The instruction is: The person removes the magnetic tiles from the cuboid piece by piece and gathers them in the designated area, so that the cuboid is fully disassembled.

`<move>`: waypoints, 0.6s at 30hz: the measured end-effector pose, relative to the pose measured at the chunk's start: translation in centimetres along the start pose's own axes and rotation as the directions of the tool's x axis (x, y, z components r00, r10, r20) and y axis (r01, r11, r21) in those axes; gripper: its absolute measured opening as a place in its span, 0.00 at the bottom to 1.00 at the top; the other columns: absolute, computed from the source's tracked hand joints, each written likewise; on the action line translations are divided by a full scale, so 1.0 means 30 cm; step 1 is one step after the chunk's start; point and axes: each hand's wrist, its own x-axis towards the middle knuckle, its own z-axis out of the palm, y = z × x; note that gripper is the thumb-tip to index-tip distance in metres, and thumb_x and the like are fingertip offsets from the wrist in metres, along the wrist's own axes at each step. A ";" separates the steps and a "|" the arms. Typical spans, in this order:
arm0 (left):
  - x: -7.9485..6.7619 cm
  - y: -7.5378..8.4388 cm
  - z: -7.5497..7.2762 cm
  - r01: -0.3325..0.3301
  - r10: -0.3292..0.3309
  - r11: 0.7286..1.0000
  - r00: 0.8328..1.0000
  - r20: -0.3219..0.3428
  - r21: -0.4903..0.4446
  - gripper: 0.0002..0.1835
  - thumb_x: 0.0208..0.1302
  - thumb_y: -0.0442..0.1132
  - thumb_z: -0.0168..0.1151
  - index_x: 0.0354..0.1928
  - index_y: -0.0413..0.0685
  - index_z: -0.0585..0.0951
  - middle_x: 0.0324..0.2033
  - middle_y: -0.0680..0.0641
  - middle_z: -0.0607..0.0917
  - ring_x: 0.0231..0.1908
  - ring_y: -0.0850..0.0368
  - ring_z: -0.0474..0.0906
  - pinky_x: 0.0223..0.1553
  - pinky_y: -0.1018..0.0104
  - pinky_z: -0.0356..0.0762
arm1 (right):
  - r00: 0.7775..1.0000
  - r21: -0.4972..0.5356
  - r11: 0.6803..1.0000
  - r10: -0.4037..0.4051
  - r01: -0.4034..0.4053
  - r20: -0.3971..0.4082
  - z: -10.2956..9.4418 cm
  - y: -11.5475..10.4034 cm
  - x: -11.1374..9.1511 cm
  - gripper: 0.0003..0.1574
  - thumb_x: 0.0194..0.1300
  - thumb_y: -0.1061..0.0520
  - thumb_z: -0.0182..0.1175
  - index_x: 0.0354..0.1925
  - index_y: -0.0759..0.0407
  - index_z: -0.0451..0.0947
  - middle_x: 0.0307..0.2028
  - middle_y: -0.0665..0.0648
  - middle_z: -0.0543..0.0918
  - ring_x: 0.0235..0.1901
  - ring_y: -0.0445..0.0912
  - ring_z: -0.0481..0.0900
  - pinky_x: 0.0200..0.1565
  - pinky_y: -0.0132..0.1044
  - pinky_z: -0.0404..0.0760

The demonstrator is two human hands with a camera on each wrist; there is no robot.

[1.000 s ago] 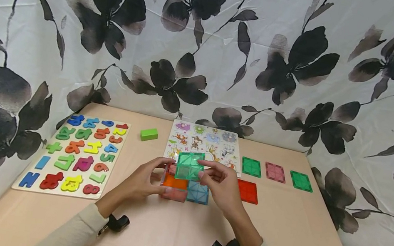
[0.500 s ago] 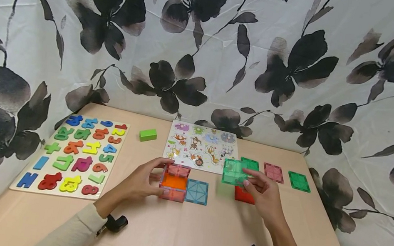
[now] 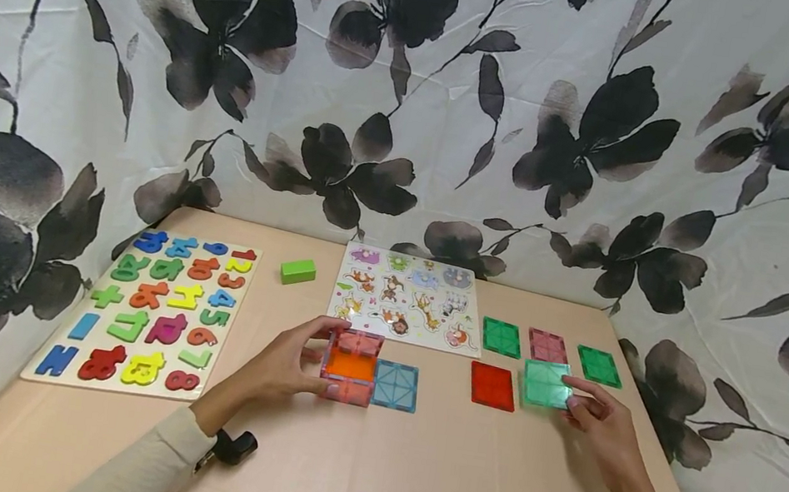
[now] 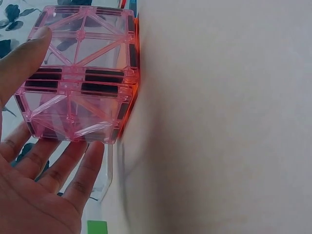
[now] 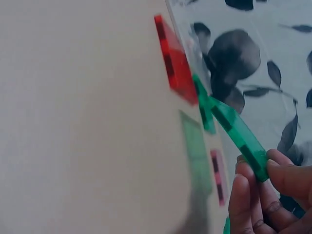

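My left hand [image 3: 283, 361] holds a small open box of magnetic tiles [image 3: 355, 343], pink at the sides and orange in the middle. In the left wrist view, the thumb lies on a pink tile [image 4: 92, 53] while the fingertips touch the lower edge. A flat light-blue magnetic tile [image 3: 396, 386] lies against the box's right side. My right hand [image 3: 604, 427] pinches a green magnetic tile [image 3: 546, 383] by its right edge between thumb and fingers. The right wrist view shows this green tile [image 5: 241, 139] lifted off the table, its shadow below.
A red tile [image 3: 493, 386], two green tiles, one nearer [image 3: 501, 337] and one farther right [image 3: 600, 366], and a pink tile [image 3: 548, 346] lie on the right. An animal puzzle board [image 3: 406, 298], a green block [image 3: 297, 271] and a letter-number board [image 3: 143, 312] are behind and left.
My right hand has carried the green tile from above the tile box rightward, past the red tile. The left hand stays on the box, and the blue tile beside it is uncovered.
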 end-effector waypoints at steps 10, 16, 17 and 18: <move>-0.002 0.005 0.000 0.011 -0.011 1.000 1.000 0.002 0.009 0.49 0.54 0.39 0.84 0.77 0.58 0.69 0.72 0.42 0.75 0.71 0.34 0.73 0.68 0.40 0.80 | 0.996 -0.330 0.941 0.063 -0.080 -0.061 -0.016 0.036 -0.028 0.25 0.81 0.56 0.59 0.71 0.62 0.76 0.55 0.69 0.88 0.49 0.53 0.89 0.47 0.41 0.91; -0.002 0.005 -0.001 0.017 -0.017 1.000 1.000 0.001 0.020 0.48 0.55 0.41 0.84 0.76 0.62 0.69 0.72 0.43 0.75 0.72 0.36 0.73 0.68 0.40 0.80 | 0.988 -0.551 0.834 -0.116 0.042 -0.101 0.094 -0.085 -0.043 0.22 0.76 0.57 0.65 0.65 0.56 0.83 0.60 0.68 0.86 0.53 0.64 0.86 0.49 0.55 0.88; -0.002 0.003 0.000 0.015 -0.015 1.000 1.000 0.000 0.020 0.48 0.55 0.40 0.84 0.76 0.62 0.69 0.72 0.43 0.75 0.72 0.36 0.73 0.68 0.40 0.80 | 0.985 -0.548 0.834 -0.145 0.072 -0.090 0.123 -0.107 -0.044 0.22 0.75 0.58 0.66 0.65 0.54 0.83 0.60 0.67 0.87 0.51 0.62 0.87 0.49 0.51 0.89; -0.002 0.003 0.000 0.011 -0.011 1.000 1.000 0.000 0.019 0.48 0.55 0.40 0.84 0.76 0.62 0.69 0.72 0.43 0.75 0.72 0.36 0.73 0.68 0.40 0.80 | 0.983 -0.542 0.835 -0.165 0.098 -0.077 0.155 -0.129 -0.044 0.22 0.73 0.58 0.68 0.64 0.53 0.84 0.59 0.65 0.88 0.50 0.60 0.88 0.48 0.45 0.90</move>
